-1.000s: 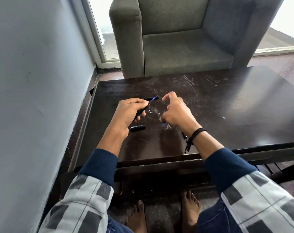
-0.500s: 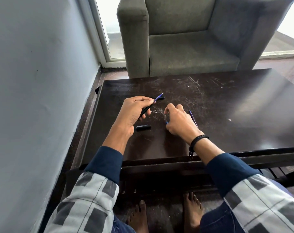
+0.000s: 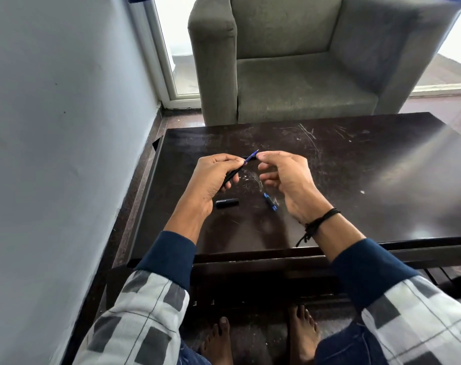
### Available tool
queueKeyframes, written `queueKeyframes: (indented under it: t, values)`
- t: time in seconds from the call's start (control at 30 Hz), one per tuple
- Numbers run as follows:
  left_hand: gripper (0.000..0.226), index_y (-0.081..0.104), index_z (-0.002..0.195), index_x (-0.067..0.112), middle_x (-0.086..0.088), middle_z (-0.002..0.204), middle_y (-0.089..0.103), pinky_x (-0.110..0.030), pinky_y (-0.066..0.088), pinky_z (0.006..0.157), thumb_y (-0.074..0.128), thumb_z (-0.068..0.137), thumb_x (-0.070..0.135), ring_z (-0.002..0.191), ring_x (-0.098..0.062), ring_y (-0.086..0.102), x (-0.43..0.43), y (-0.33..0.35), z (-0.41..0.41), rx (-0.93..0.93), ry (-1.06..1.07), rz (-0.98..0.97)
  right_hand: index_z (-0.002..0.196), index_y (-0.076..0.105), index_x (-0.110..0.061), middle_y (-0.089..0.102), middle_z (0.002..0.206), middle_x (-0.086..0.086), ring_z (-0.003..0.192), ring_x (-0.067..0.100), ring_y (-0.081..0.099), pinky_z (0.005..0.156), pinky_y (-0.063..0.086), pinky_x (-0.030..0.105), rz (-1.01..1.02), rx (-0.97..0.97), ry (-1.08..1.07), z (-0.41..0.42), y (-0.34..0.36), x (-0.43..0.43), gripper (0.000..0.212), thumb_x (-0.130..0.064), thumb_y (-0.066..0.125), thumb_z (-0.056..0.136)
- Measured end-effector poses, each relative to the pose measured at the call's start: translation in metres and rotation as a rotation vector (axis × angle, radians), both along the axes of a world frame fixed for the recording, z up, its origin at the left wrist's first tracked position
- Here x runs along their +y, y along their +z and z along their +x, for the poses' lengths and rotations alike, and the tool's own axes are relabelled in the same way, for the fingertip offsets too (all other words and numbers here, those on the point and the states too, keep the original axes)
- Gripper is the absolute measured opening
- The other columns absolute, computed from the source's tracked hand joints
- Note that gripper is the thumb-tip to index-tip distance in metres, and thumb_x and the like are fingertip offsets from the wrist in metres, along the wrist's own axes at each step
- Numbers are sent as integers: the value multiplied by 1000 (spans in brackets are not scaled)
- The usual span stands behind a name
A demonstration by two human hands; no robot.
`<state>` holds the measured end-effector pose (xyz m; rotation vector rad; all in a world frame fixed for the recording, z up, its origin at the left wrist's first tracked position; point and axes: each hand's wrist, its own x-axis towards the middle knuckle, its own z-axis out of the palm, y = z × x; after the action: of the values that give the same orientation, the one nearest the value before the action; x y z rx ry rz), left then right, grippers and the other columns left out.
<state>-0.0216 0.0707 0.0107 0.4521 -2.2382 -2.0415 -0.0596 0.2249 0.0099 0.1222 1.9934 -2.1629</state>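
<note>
My left hand (image 3: pixel 211 177) grips a thin black pen barrel (image 3: pixel 230 176) above the dark table (image 3: pixel 369 180), with a blue refill (image 3: pixel 251 157) sticking out up and to the right. My right hand (image 3: pixel 290 180) hovers just right of it with loosely curled fingers and holds nothing. Its index fingertip is at the refill's tip; I cannot tell if they touch. A black pen cap (image 3: pixel 226 202) lies on the table under my left hand. A small blue pen part (image 3: pixel 271 202) lies beside my right palm.
A grey armchair (image 3: pixel 298 75) stands right behind the table's far edge. A pale wall (image 3: pixel 66 127) runs along the left. The tabletop is scratched near the middle and far side. My bare feet (image 3: pixel 303 335) are on the floor under the table.
My right hand has lifted off the table, leaving the blue part lying there, and has come up to the refill's tip. My left hand still holds the barrel.
</note>
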Motion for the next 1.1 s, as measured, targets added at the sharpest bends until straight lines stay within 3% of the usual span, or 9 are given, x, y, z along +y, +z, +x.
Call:
queueKeyframes:
  t: [0.2, 0.43, 0.73, 0.87, 1.0, 1.1]
  values:
    - [12, 79, 90, 17, -7, 66, 65, -22, 40, 53, 68, 91, 20, 57, -12, 52, 3, -1, 0, -3, -4, -19, 91, 77, -11, 68, 69, -3, 54, 4, 55, 54, 46, 18, -10, -9, 18, 0, -1, 0, 11, -19, 79, 83]
    - [11, 79, 87, 18, -6, 66, 65, -23, 41, 53, 69, 91, 18, 64, -18, 54, 8, -4, -1, 1, -32, -28, 84, 75, -12, 66, 65, -4, 51, 5, 52, 54, 45, 20, -19, -58, 2, -1, -4, 1, 10, -19, 82, 82]
    - [14, 80, 90, 14, -5, 65, 64, -22, 41, 54, 67, 93, 20, 59, -10, 53, 7, -2, 1, -27, -82, -39, 91, 72, -12, 60, 63, -4, 53, 7, 51, 53, 44, 21, -125, -69, -126, -11, 3, 13, 10, -20, 76, 87]
    - [15, 79, 91, 13, -3, 64, 63, -21, 40, 53, 67, 94, 22, 53, -9, 49, 7, -1, 2, -41, -72, -38, 96, 73, -10, 66, 70, -3, 55, 5, 55, 57, 49, 21, -86, -91, -85, -7, 0, 9, 17, -23, 77, 87]
    - [13, 77, 92, 14, -1, 62, 63, -19, 40, 50, 67, 94, 22, 50, -7, 48, 8, -1, 1, -51, -59, -48, 81, 71, -15, 68, 73, -1, 54, 4, 54, 56, 46, 19, -41, -70, 21, -2, -3, 2, 11, -22, 79, 85]
    - [13, 77, 91, 15, -1, 62, 63, -18, 40, 49, 67, 94, 23, 49, -6, 48, 7, -1, 1, -53, -56, -53, 82, 72, -14, 69, 74, 0, 55, 4, 54, 56, 45, 20, -41, -67, 50, -1, -5, 2, 12, -22, 80, 85]
